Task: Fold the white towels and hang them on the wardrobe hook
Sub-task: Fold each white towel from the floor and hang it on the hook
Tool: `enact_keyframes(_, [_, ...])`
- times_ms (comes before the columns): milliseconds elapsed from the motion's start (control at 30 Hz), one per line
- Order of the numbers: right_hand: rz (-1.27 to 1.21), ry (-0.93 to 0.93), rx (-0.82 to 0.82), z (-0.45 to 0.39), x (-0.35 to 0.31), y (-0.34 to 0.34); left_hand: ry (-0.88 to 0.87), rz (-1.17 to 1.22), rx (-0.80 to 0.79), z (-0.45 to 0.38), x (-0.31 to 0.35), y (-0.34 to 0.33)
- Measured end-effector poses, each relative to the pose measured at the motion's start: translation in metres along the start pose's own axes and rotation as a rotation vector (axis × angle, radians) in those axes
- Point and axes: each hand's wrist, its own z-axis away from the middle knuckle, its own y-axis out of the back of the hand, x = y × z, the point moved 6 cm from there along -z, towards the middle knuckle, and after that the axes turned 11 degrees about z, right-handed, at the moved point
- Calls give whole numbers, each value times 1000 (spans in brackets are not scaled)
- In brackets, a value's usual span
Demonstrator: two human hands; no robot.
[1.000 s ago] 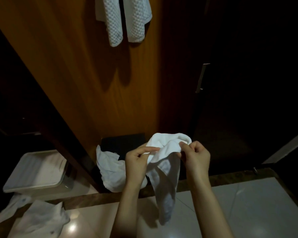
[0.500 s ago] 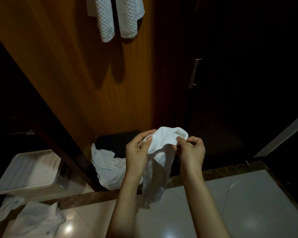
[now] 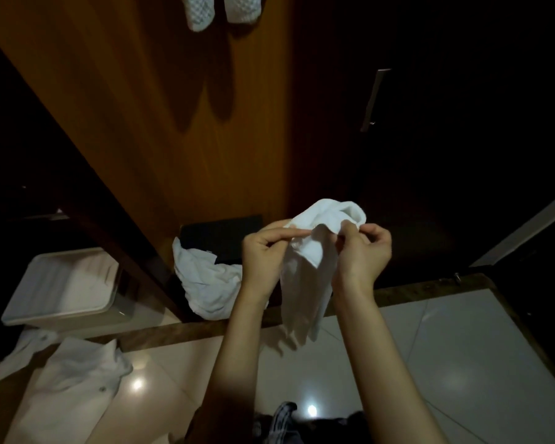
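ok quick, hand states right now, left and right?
Left hand: closed, pinching the white towel at its top edge.
Right hand: closed, pinching the same towel, which hangs between both hands.

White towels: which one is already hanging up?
The waffle-textured towel at the top of the wooden wardrobe panel. One towel is held in both hands; another lies crumpled at the wardrobe's foot.

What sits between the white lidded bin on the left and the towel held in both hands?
In the head view, a crumpled white towel draped over a black box lies between the bin and the held towel.
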Motion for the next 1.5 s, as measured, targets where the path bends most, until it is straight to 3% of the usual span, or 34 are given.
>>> enact_keyframes(367, [-34,16,-17,1,3,-3,-51,-5,80,-1,4,3])
enact_keyframes(667, [32,73,-149,4,4,-9,-7,-39,-89,3,0,3])
enact_keyframes(867, [105,45,-196,6,6,-10,-28,-112,-32,5,3,9])
enact_keyframes(967, [147,11,-271,2,7,-12,-46,-105,9,6,5,15])
enact_keyframes(1233, [334,-298,-542,-10,29,-2,-127,-129,60,9,9,23])
enact_keyframes(1367, [358,-334,-536,-14,35,4,-119,-126,77,10,9,32])
enact_keyframes(1500, [381,-298,-698,-11,31,-2,-110,-105,117,9,8,43])
